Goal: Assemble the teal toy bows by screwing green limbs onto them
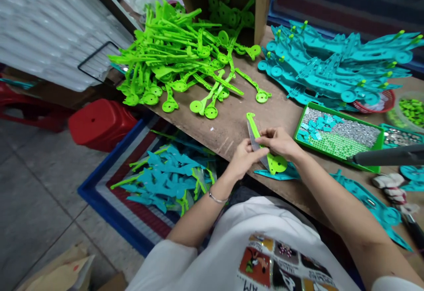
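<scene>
Both hands hold one lime-green plastic piece (277, 164) with a round disc at its lower end and a narrow arm pointing away from me. Along its left edge runs a thin grey metal blade (251, 134). My left hand (244, 158) grips the blade side, thumb across it. My right hand (277, 141) pinches the green arm from the other side, fingers closed. Just below the disc lies a teal plastic part (281, 174) on the workbench (228, 125). Where blade and green arm meet is partly covered by my fingers.
A large heap of lime-green parts (172, 52) lies on the left; stacked teal frames (324, 66) at the right. A green tray (338, 152) holds small metal and teal pieces. A dark tool (391, 155) overhangs it. Below left, a blue-rimmed crate (109, 165) holds assembled parts.
</scene>
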The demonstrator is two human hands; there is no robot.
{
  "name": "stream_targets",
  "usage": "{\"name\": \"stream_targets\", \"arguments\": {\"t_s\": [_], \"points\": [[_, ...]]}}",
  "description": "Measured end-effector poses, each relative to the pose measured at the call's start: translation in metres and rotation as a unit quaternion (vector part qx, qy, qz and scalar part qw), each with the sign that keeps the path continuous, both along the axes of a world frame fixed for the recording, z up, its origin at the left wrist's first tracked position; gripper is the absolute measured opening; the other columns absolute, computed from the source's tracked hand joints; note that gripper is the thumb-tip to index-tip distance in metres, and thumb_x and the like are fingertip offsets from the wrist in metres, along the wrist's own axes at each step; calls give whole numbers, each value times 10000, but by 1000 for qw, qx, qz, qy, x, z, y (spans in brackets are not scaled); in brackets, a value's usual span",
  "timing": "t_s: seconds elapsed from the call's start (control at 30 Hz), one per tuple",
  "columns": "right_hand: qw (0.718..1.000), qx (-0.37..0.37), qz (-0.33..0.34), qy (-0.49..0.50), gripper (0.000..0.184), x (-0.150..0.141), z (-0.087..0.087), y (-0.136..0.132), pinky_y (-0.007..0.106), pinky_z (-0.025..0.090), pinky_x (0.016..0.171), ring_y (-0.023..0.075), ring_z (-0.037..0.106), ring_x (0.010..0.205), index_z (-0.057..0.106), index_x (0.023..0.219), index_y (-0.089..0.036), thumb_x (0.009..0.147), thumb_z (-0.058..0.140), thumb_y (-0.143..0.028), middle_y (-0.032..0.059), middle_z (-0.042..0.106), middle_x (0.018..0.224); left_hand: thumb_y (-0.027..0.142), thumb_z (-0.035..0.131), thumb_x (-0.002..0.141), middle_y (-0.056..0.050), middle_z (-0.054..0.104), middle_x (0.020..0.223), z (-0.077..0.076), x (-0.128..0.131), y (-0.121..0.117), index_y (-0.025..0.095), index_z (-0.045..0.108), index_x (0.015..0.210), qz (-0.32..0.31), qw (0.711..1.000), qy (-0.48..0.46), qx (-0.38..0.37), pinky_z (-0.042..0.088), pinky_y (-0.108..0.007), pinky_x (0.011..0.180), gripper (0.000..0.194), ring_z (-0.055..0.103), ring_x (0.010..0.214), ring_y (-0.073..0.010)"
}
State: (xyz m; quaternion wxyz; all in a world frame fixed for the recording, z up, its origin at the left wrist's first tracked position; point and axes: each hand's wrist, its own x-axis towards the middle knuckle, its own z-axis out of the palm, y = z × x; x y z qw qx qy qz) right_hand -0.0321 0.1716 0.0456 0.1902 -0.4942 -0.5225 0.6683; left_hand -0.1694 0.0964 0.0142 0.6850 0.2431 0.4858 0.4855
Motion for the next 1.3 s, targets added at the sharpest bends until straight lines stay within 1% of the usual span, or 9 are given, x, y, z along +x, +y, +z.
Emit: {"name": "stream_targets", "arguments": {"t_s": [0.07, 0.2, 0.4, 0.5, 0.63, 0.8, 1.03, 1.2, 1.3], "points": [[1000, 6, -7, 13, 304, -1, 0, -1, 238, 393, 536, 101, 514, 576, 710, 858, -142, 683, 784, -380, 2, 657, 695, 359, 956, 628, -32, 741, 887, 0, 9, -14, 131, 630, 1055, -42, 999, 0, -2, 578, -272, 727, 584, 706, 740, -142], [998, 22, 12, 51, 400, 9, 2, -3, 242, 456, 603, 129, 594, 686, 722, 965, -146, 711, 777, -451, 23, 713, 833, 342, 944, 641, -10, 731, 815, 3, 17, -20, 118, 665, 966, -53, 998, 10, 17, 564, -253, 702, 483, 677, 694, -122], [974, 76, 205, -55, 409, 73, 14, -14, 277, 507, 729, 179, 644, 825, 774, 1016, -154, 818, 731, -510, 47, 763, 950, 363, 938, 659, -44, 765, 901, 3, 18, -20, 117, 674, 1036, -35, 999, 20, 31, 594, -307, 775, 523, 718, 777, -163], [967, 57, 236, -75, 439, 92, 11, -18, 275, 498, 681, 176, 634, 764, 785, 993, -150, 802, 746, -544, 42, 761, 894, 379, 946, 643, -38, 758, 850, 2, 21, -22, 114, 668, 956, -24, 998, 40, 32, 596, -300, 735, 495, 709, 726, -157], [972, 38, 228, -52, 479, 95, 4, -19, 275, 487, 679, 156, 620, 727, 786, 1023, -140, 808, 743, -566, 49, 762, 900, 392, 930, 670, -61, 781, 935, 4, 24, -27, 125, 667, 1019, -13, 998, 50, 23, 605, -306, 766, 512, 737, 784, -169], [979, 3, 205, -18, 530, 93, 3, -19, 291, 514, 742, 168, 653, 771, 793, 1055, -135, 785, 769, -590, 71, 782, 969, 316, 962, 618, -97, 785, 1083, 5, 27, -37, 133, 676, 1145, -98, 995, 28, 3, 596, -342, 902, 627, 761, 933, -203], [983, -23, 184, -12, 533, 108, -3, -22, 297, 538, 784, 166, 677, 786, 801, 1098, -158, 765, 788, -574, 52, 796, 988, 349, 957, 628, -101, 791, 1062, 2, 45, -43, 120, 688, 1132, -86, 996, 6, 0, 600, -325, 885, 615, 760, 898, -192], [985, 30, 142, -94, 459, 128, 3, -33, 328, 559, 785, 205, 696, 814, 821, 1041, -173, 789, 758, -552, 38, 805, 949, 382, 930, 683, -116, 777, 1137, 7, 61, -45, 136, 654, 1225, -118, 992, -27, -39, 610, -318, 868, 656, 762, 933, -198], [974, 132, 75, -169, 331, 134, 9, -59, 359, 560, 803, 226, 706, 841, 816, 1001, -198, 858, 708, -475, 53, 798, 943, 401, 910, 716, -118, 771, 1158, 6, 71, -48, 143, 637, 1238, -128, 990, -35, -48, 608, -335, 900, 643, 761, 967, -208]]}}
